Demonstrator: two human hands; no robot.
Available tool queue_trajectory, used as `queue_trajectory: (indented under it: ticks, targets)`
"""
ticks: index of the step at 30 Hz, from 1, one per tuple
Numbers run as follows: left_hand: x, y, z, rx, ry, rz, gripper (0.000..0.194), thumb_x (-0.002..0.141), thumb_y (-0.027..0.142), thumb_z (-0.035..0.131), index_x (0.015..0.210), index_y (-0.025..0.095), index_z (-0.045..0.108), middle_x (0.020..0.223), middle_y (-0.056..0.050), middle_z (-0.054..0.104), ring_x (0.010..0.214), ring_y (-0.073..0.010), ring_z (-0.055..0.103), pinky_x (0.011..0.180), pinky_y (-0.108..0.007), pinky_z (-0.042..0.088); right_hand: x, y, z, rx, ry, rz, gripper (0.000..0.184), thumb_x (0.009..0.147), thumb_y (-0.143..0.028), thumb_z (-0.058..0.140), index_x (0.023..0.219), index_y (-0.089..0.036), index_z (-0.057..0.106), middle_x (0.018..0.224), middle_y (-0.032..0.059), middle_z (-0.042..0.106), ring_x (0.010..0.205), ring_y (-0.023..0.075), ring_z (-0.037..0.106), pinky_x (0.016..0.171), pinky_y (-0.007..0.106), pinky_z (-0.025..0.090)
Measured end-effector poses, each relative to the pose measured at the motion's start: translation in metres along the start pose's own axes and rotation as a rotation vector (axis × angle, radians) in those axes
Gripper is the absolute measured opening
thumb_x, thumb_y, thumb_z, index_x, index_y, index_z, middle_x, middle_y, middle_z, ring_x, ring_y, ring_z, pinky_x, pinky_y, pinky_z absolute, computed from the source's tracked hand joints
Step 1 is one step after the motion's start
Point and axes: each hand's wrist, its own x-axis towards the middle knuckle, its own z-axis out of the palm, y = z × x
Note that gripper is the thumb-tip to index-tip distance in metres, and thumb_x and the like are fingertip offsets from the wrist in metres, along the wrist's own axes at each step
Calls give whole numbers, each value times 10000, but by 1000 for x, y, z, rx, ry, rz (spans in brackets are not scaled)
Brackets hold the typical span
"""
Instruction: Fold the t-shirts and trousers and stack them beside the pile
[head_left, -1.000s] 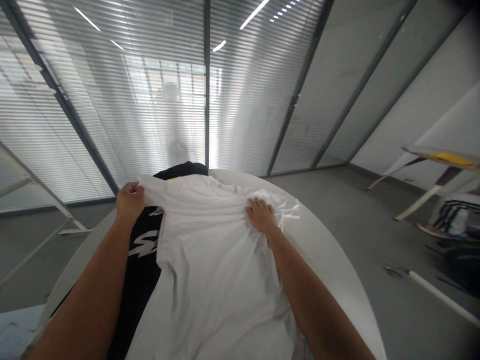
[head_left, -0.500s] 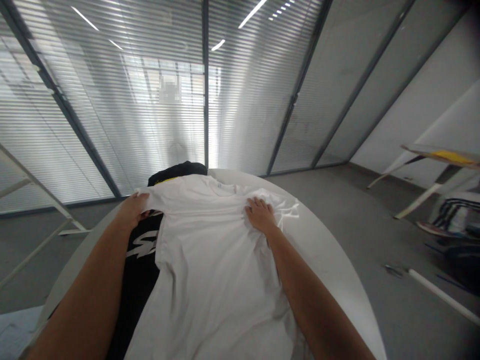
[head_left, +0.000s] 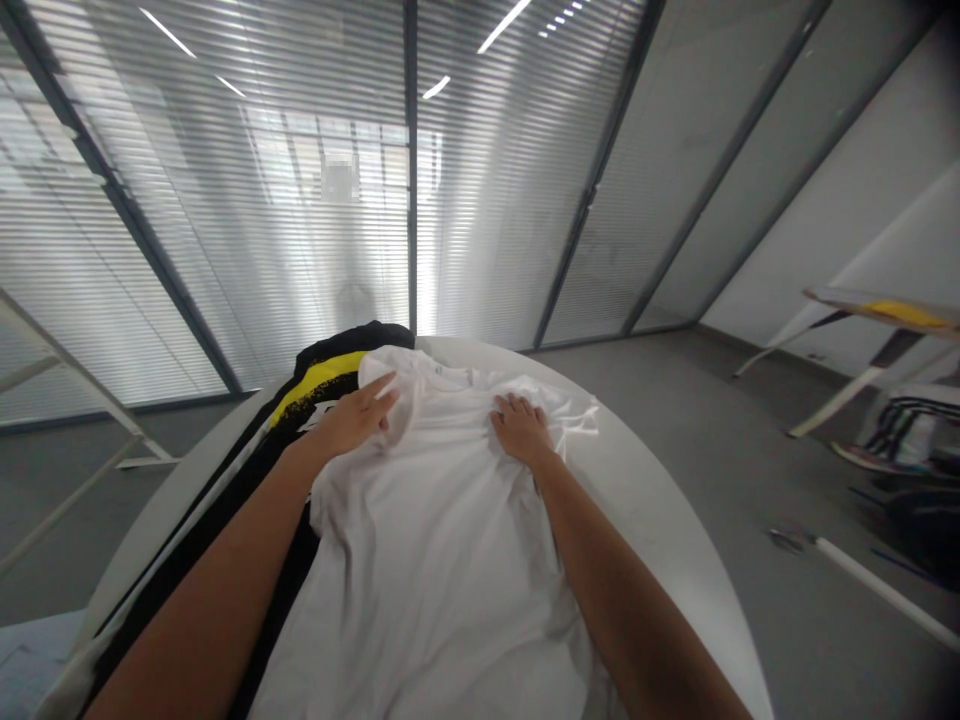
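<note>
A white T-shirt (head_left: 450, 540) lies spread over the round white table (head_left: 660, 520), its neckline toward the far edge. The sleeve on the left is folded inward onto the chest. My left hand (head_left: 349, 422) is at that fold, fingers stretched out and a little apart, with the fingertips on or just over the cloth. Flat on the upper right of the shirt rests my right hand (head_left: 522, 428), its fingers spread near the bunched right sleeve. Under the shirt's left side is a black garment (head_left: 270, 480) with a yellow band (head_left: 319, 380).
Glass partitions with blinds (head_left: 315, 250) stand behind the table. A white metal frame (head_left: 82, 380) is at the left. On the right are a wooden-topped table (head_left: 885, 305), dark and striped items (head_left: 907, 440), and a white pole (head_left: 885, 590) low over the grey floor.
My left hand has moved right and carried the left sleeve in over the chest, and its grip has loosened. More of the yellow band shows. My right hand has stayed put.
</note>
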Motion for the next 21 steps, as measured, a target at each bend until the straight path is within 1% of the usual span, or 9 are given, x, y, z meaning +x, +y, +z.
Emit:
queue_trajectory:
  ticks: [1,3,5,8,10,13,15,17,21]
  targets:
    - [-2,1,5,43,-50,21,595,941,544,348,1417,206,463,867,-50,709,827,-212,656,810,-334,496,0,0,-1,-4,-1,1,526,997,-438,238,1471,-249,365,1557,79,326,1412,256,271,1122,474,200]
    - [-5,-2,15,162,-53,110,592,964,512,297,1449,199,425,1064,-98,693,1009,-246,620,931,-395,448,-1,-1,-3,-13,-8,3,526,997,-435,238,1474,-247,360,1559,82,320,1412,258,270,1120,473,201]
    - [-8,-6,26,316,6,183,562,962,485,312,1416,198,477,1249,-123,619,1158,-282,536,1009,-442,388,-2,-2,-4,-17,-14,2,526,998,-431,237,1475,-245,357,1561,83,317,1412,259,269,1119,473,200]
    - [-11,-13,39,465,-12,188,521,948,482,351,1383,250,522,1387,-108,526,1254,-322,449,1014,-496,366,-3,-2,-5,-16,-12,-5,522,999,-425,234,1473,-247,359,1560,80,319,1410,258,269,1118,471,200]
    - [-12,-15,44,512,-14,170,490,945,477,360,1361,292,542,1432,-90,486,1280,-331,419,1008,-523,358,-3,-2,-4,-19,-4,-4,520,998,-424,236,1472,-251,359,1558,80,322,1410,256,268,1116,469,202]
    - [-11,-17,44,526,36,145,460,948,436,356,1345,320,558,1458,-77,456,1280,-332,409,991,-530,363,-2,-2,-2,-14,3,4,517,995,-426,247,1468,-255,366,1554,77,329,1406,259,274,1115,471,205]
    - [-9,-18,42,511,45,116,461,946,415,351,1334,300,573,1447,-75,472,1263,-335,418,975,-526,378,-2,-1,-1,-3,9,2,516,993,-427,254,1465,-253,374,1553,74,331,1404,265,278,1114,474,208]
    - [-7,-19,42,488,26,90,467,941,401,354,1323,264,584,1430,-73,499,1248,-335,427,971,-520,385,-2,-1,-1,4,12,-1,516,992,-425,256,1463,-253,378,1554,70,330,1405,267,278,1114,473,209]
    - [-5,-22,41,444,6,62,481,919,366,380,1339,220,563,1430,-74,508,1247,-335,430,981,-510,386,-2,-1,-1,0,15,1,514,989,-417,256,1460,-256,380,1553,67,332,1405,262,277,1118,471,202]
